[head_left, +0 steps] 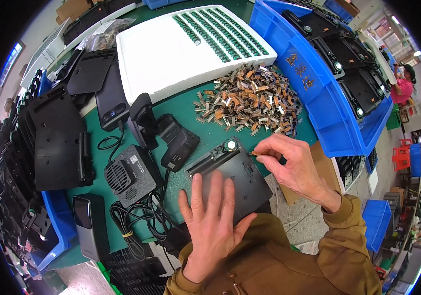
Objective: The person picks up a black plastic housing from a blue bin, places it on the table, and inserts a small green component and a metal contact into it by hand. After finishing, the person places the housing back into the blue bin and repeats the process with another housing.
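Observation:
A black plastic housing panel [245, 184] lies on the green work mat in front of me. It has a slot along its upper left side and a round green-and-white component [230, 145] at the top corner. My left hand [213, 231] rests flat across its lower left, fingers spread. Beside its upper right edge, my right hand [294, 164] pinches a small orange-brown part [253, 153] between thumb and forefinger. Just beyond the panel is a heap of small orange-brown, pronged parts [254, 101]. Fingers hide most of the pinched piece.
A white foam tray [146, 59] with rows of green round components stands behind the heap. A blue bin [331, 115] holding black housings is at the right. Stacked housings [60, 142], a speaker-like box [130, 174], coiled cables [127, 231] and a power bank [90, 236] lie left.

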Available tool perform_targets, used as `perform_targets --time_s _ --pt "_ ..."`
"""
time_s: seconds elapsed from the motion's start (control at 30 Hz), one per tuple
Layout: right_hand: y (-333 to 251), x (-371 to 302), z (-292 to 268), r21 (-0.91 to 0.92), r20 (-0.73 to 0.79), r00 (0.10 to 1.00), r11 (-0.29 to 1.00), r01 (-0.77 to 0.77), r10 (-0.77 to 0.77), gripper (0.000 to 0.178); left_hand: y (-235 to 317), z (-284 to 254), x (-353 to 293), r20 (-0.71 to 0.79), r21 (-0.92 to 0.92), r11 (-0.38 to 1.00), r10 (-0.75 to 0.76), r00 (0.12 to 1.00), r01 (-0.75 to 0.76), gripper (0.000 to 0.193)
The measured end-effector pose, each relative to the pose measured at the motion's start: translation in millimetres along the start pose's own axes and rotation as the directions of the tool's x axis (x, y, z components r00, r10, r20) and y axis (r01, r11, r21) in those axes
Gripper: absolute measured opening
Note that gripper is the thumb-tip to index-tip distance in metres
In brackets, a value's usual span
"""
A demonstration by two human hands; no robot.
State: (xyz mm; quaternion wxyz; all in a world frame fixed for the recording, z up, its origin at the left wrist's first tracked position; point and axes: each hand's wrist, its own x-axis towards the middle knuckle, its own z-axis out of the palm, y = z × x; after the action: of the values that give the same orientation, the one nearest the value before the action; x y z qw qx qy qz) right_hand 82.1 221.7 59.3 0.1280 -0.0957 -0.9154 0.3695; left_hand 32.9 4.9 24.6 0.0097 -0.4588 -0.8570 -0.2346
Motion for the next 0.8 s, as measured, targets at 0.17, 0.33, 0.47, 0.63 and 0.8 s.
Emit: perform_targets --time_s 0.17,0.33,0.47,0.63,0.8 --pt "-11 -13 1 0.089 0.004 1.0 0.996 -0.011 0.011 0.014 0 0 -1 -0.009 0.001 1.0 0.001 1.0 -0.001 0.08" --pt "-15 -19 11 0.035 -0.032 0.999 0.999 -0.002 0.003 0.012 -1 1 -1 -0.013 0.001 1.0 0.007 1.0 -0.007 0.079" --pt "-17 -21 18 0.049 -0.045 0.997 0.997 -0.065 0.068 0.01 -1 2 -1 -0.009 -0.004 1.0 0.005 1.0 -0.005 0.079" --pt "-19 -21 23 0.034 -0.067 0.993 0.995 -0.097 0.099 0.01 -2 2 -2 -0.016 -0.004 1.0 0.007 1.0 -0.007 0.079" --pt "-22 -21 23 0.02 -0.07 0.988 0.99 -0.14 0.141 0.011 -2 2 -1 -0.02 -0.007 1.0 0.004 1.0 -0.004 0.078"
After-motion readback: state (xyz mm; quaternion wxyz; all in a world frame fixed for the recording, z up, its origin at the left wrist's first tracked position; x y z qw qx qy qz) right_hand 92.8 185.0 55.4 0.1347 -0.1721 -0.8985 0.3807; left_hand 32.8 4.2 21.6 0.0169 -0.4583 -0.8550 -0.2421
